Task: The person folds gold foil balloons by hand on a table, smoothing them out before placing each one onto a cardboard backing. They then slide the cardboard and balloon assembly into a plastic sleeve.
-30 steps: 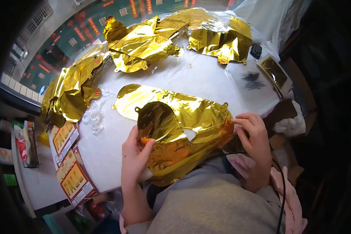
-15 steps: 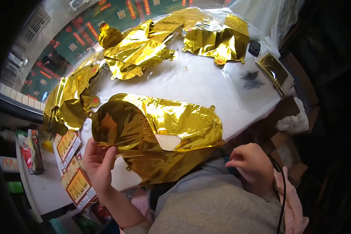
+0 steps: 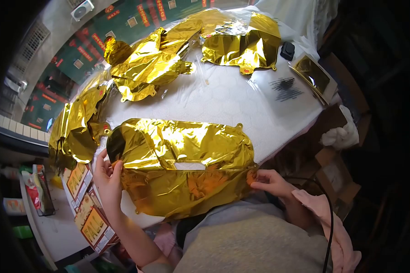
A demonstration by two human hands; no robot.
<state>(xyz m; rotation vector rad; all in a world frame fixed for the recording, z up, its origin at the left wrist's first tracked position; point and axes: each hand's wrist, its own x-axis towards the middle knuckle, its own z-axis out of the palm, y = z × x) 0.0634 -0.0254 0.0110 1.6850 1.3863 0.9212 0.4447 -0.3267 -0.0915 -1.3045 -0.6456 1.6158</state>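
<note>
A large gold foil balloon [image 3: 187,143] lies flat and wrinkled at the near edge of the white padded surface [image 3: 182,107], its lower part hanging over the edge toward the grey shirt. A slot near its middle shows the white beneath. My left hand [image 3: 109,182] pinches the balloon's left edge between thumb and fingers. At the right end, my right hand [image 3: 273,183] is closed on the foil's corner, fingertips pressed together.
More gold foil pieces lie at the back left [image 3: 146,68], back right [image 3: 241,48] and far left [image 3: 77,127]. Printed cards [image 3: 93,223] sit at lower left. A black object [image 3: 287,51] and a flat packet [image 3: 312,77] are at the right. A cable [image 3: 331,218] hangs nearby.
My right hand has moved left and taken hold of the balloon's right corner. The left side, curled up before, now lies flatter. The view has shifted slightly.
</note>
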